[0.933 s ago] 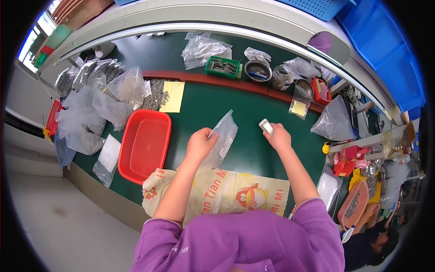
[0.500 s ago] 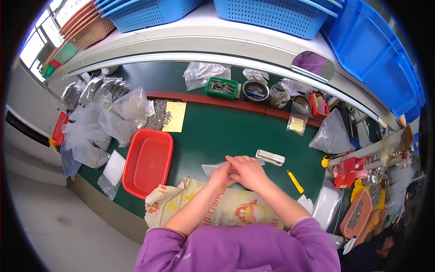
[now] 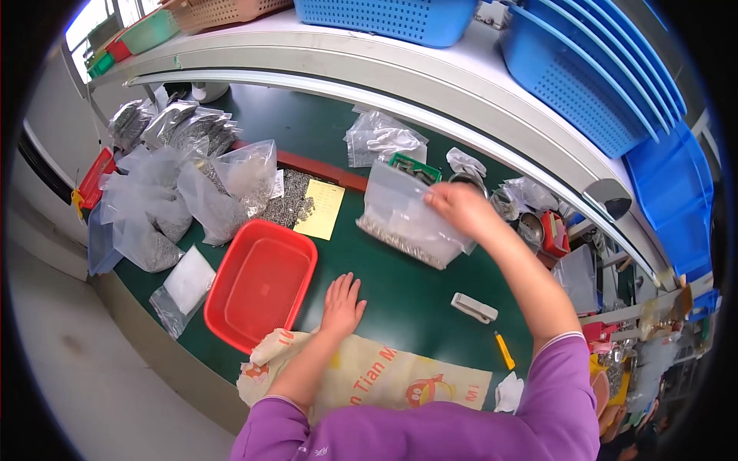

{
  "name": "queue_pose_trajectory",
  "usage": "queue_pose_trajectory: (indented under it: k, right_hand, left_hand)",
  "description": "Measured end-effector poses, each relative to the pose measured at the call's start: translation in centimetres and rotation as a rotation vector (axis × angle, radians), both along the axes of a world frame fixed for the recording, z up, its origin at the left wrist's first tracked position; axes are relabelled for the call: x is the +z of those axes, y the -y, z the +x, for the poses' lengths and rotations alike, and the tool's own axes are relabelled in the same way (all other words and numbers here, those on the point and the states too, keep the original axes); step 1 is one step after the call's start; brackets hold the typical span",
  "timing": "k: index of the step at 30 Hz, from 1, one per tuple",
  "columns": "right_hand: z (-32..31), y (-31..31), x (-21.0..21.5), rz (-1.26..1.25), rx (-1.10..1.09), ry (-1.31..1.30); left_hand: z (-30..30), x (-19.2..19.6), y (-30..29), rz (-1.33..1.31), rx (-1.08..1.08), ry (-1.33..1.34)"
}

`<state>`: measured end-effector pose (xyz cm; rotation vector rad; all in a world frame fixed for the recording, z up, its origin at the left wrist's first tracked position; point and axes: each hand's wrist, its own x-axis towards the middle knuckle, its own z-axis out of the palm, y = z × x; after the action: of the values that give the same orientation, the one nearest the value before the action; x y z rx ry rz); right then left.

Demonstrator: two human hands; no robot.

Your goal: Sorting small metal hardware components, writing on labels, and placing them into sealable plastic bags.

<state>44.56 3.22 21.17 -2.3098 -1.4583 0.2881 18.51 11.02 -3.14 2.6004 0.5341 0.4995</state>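
Observation:
My right hand [image 3: 461, 209] pinches the upper edge of a clear plastic bag [image 3: 403, 219] and holds it above the green table [image 3: 400, 296]. Small metal parts lie in a row along the bag's lower edge. My left hand [image 3: 341, 307] rests flat on the table with its fingers stretched out, just right of a red plastic basin [image 3: 260, 280]. Under my left forearm lies a cream printed cloth or sheet [image 3: 369, 373].
A white stapler-like tool [image 3: 473, 307] and a yellow cutter [image 3: 504, 350] lie at right. Bags of metal parts [image 3: 157, 242] crowd the left, beside a loose pile [image 3: 286, 201] and yellow paper [image 3: 320, 209]. Blue baskets [image 3: 384, 19] stand on the overhead shelf [image 3: 323, 58].
My hands have parted. The right has moved up and right, holding the bag raised; the left has moved left onto the table near the basin. The view has shifted.

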Motion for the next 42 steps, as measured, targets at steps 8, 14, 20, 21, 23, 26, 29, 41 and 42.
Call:
queue_pose_trajectory:
  k: [8, 14, 20, 21, 23, 26, 29, 41, 42]
  right_hand:
    - [12.6, -6.3, -1.3, 0.086, -0.132, -0.061]
    - [16.3, 0.9, -0.3, 0.054, -0.212, 0.049]
    - [17.2, 4.1, -0.2, 0.038, -0.260, 0.125]
    - [17.5, 4.3, 0.0, 0.035, -0.265, 0.129]
    - [16.7, 4.1, -0.7, 0.036, -0.269, 0.138]
    - [13.4, 4.8, -1.8, 0.051, -0.257, 0.157]
    - [9.0, 3.9, -2.1, 0.101, -0.242, -0.048]
    - [-0.9, -13.8, -5.9, 0.228, 0.001, 0.056]
    - [-1.2, -15.7, -5.8, 0.237, 0.011, 0.053]
  left_hand:
    - [1.0, 0.3, 0.3, 0.019, 0.026, -0.076]
    - [0.7, 0.7, 0.0, 0.006, 0.044, -0.082]
    - [1.2, 0.8, 0.0, 0.015, 0.038, -0.085]
    - [1.3, 0.9, 0.0, 0.027, 0.043, -0.082]
    - [1.4, 0.9, 0.1, 0.018, 0.045, -0.101]
    - [1.4, 0.9, 0.1, 0.023, 0.063, -0.127]
    - [1.2, 0.7, 0.1, 0.024, 0.059, -0.123]
    - [0.9, 0.1, 0.2, 0.038, 0.055, -0.119]
    - [0.9, 0.1, 0.2, 0.035, 0.056, -0.117]
